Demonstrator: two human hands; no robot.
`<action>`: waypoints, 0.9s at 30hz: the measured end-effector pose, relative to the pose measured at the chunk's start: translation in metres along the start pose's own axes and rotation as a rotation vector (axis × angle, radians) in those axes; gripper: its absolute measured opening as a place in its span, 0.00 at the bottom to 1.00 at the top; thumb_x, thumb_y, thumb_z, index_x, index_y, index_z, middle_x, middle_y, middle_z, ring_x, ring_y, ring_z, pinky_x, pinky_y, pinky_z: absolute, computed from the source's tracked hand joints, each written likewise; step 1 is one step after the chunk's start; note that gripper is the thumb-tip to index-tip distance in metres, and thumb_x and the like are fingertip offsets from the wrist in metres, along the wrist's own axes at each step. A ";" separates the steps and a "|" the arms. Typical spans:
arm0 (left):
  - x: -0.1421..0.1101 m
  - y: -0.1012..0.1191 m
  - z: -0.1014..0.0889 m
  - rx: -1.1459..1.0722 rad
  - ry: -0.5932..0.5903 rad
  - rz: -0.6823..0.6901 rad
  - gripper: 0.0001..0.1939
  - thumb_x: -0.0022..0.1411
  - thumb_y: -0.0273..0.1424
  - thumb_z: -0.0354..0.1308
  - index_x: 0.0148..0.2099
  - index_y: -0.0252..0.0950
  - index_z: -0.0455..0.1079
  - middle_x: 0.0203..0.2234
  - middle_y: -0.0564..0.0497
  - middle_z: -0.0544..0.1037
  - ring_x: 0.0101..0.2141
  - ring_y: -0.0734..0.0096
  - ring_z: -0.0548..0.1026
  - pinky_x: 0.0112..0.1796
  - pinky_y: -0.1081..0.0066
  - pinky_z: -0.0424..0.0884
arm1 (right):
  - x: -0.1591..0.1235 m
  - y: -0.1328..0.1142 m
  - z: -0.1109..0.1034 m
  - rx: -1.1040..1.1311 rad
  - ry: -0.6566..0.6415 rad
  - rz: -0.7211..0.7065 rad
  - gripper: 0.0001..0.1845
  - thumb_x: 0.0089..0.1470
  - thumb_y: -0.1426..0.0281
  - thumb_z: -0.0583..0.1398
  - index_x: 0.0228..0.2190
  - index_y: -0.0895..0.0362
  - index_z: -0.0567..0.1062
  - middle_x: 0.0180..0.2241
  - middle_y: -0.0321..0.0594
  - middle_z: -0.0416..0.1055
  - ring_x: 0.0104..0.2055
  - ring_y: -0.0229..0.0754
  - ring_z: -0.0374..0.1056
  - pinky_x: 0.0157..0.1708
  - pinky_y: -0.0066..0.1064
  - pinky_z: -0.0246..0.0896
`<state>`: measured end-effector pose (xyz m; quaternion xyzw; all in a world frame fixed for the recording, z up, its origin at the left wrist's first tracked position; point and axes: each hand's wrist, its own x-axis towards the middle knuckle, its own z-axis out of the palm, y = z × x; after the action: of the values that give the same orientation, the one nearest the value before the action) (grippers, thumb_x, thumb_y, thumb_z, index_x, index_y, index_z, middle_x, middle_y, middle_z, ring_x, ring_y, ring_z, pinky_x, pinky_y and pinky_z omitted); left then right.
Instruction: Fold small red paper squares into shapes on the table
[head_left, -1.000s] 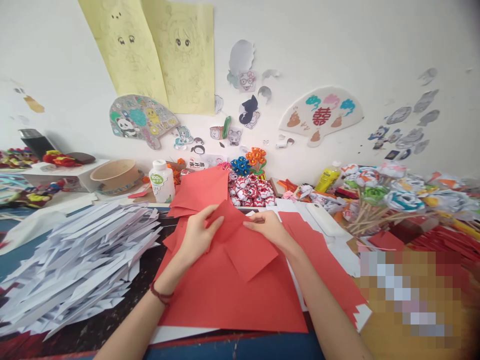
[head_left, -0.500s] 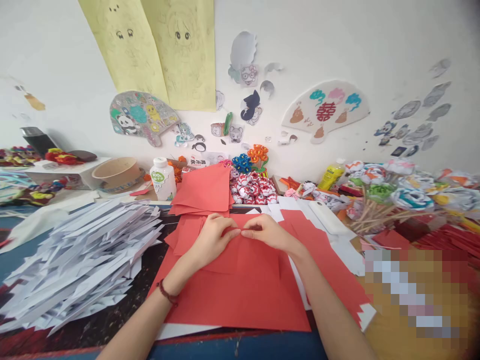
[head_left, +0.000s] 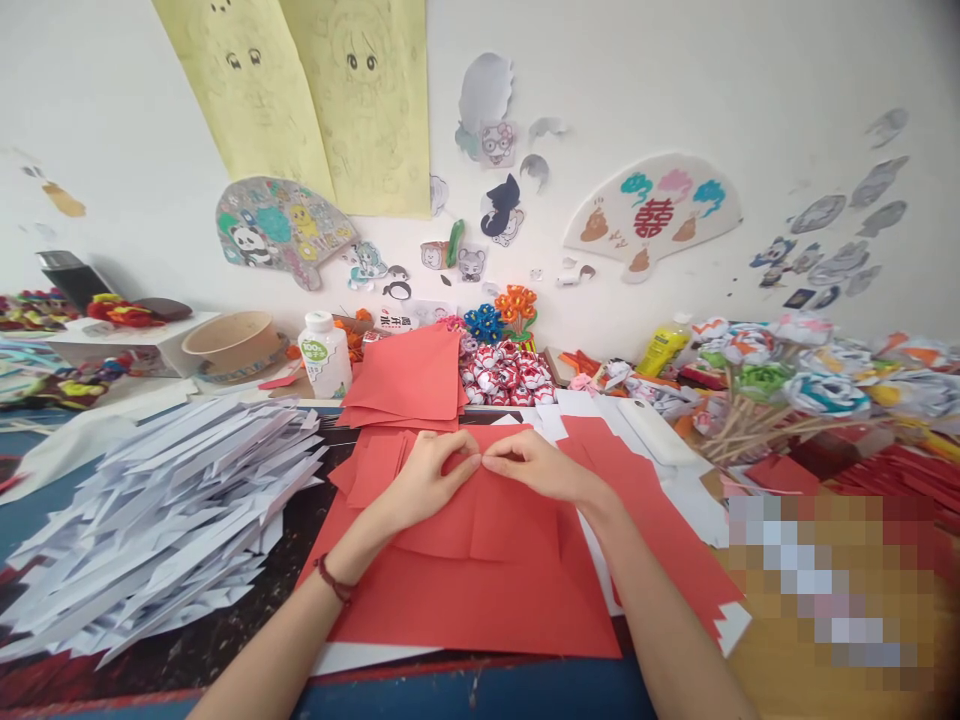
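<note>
Between my two hands is a small sheet of red paper [head_left: 491, 520], with a crease running down its middle. My left hand [head_left: 431, 475] pinches its top edge near the centre, thumb against fingers. Right beside it, my right hand [head_left: 536, 465] pinches the same edge, and the fingertips of both hands almost meet. The sheet hangs over a large red sheet [head_left: 480, 610] lying flat on the table. Smaller red pieces [head_left: 371, 470] lie under and beside my left hand. A stack of red squares [head_left: 405, 375] rests just beyond my hands.
Folded white paper strips [head_left: 165, 520] are heaped on the left. More red sheets [head_left: 652, 530] lie to the right on white paper. Along the wall stand a white bottle [head_left: 325, 360], red-and-white folded paper pieces [head_left: 506, 378], a yellow bottle [head_left: 664, 347] and paper flowers on sticks [head_left: 761, 385].
Both hands have come together at the paper's top edge and lowered slightly. The small red sheet turned from a tilted, diagonal position to straight, its creased face now toward me.
</note>
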<state>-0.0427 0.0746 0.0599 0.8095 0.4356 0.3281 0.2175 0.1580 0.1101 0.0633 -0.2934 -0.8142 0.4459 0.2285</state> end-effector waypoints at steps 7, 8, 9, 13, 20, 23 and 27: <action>0.002 0.000 -0.002 -0.098 0.009 0.037 0.10 0.68 0.34 0.48 0.36 0.37 0.67 0.32 0.54 0.75 0.34 0.72 0.71 0.41 0.72 0.59 | 0.000 -0.004 0.000 0.038 0.031 -0.031 0.24 0.61 0.58 0.52 0.19 0.55 0.50 0.23 0.30 0.41 0.25 0.33 0.39 0.25 0.29 0.35; 0.003 0.000 -0.002 -0.107 0.012 0.039 0.10 0.67 0.34 0.48 0.36 0.37 0.67 0.32 0.54 0.75 0.34 0.72 0.71 0.41 0.72 0.59 | 0.000 -0.004 0.000 0.041 0.033 -0.035 0.24 0.61 0.59 0.52 0.19 0.55 0.50 0.23 0.30 0.41 0.25 0.33 0.39 0.25 0.30 0.35; 0.003 0.000 -0.002 -0.113 0.015 0.041 0.10 0.67 0.34 0.48 0.36 0.37 0.66 0.32 0.54 0.75 0.34 0.72 0.71 0.41 0.72 0.60 | 0.001 -0.004 0.000 0.044 0.033 -0.039 0.24 0.61 0.59 0.52 0.19 0.55 0.50 0.23 0.30 0.41 0.26 0.33 0.39 0.25 0.30 0.35; 0.003 0.000 -0.001 -0.128 0.033 0.041 0.10 0.67 0.34 0.48 0.35 0.36 0.66 0.31 0.53 0.75 0.33 0.72 0.71 0.40 0.73 0.61 | 0.001 -0.004 0.000 0.049 0.038 -0.049 0.24 0.61 0.59 0.52 0.19 0.55 0.50 0.23 0.31 0.41 0.26 0.33 0.39 0.25 0.29 0.35; 0.004 -0.012 -0.004 -0.063 0.037 0.000 0.11 0.64 0.36 0.53 0.34 0.36 0.71 0.31 0.52 0.79 0.32 0.71 0.73 0.38 0.73 0.63 | -0.001 0.002 -0.006 -0.089 0.124 0.011 0.20 0.58 0.59 0.55 0.19 0.58 0.64 0.21 0.31 0.54 0.26 0.34 0.48 0.26 0.27 0.43; 0.005 -0.025 -0.007 0.094 0.061 -0.071 0.11 0.60 0.38 0.58 0.31 0.37 0.75 0.28 0.53 0.80 0.29 0.70 0.72 0.38 0.71 0.61 | -0.003 0.009 -0.009 -0.187 0.170 0.079 0.16 0.56 0.61 0.58 0.22 0.58 0.71 0.23 0.34 0.65 0.27 0.35 0.55 0.27 0.27 0.47; 0.007 -0.036 -0.008 0.100 0.054 -0.149 0.13 0.59 0.37 0.58 0.29 0.34 0.76 0.25 0.51 0.80 0.26 0.71 0.72 0.31 0.73 0.61 | -0.003 0.015 -0.011 -0.291 0.239 0.148 0.17 0.53 0.62 0.60 0.19 0.59 0.73 0.19 0.34 0.65 0.24 0.35 0.54 0.24 0.28 0.46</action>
<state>-0.0659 0.1006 0.0448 0.7758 0.5159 0.3104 0.1888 0.1715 0.1207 0.0558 -0.4331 -0.8134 0.3012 0.2452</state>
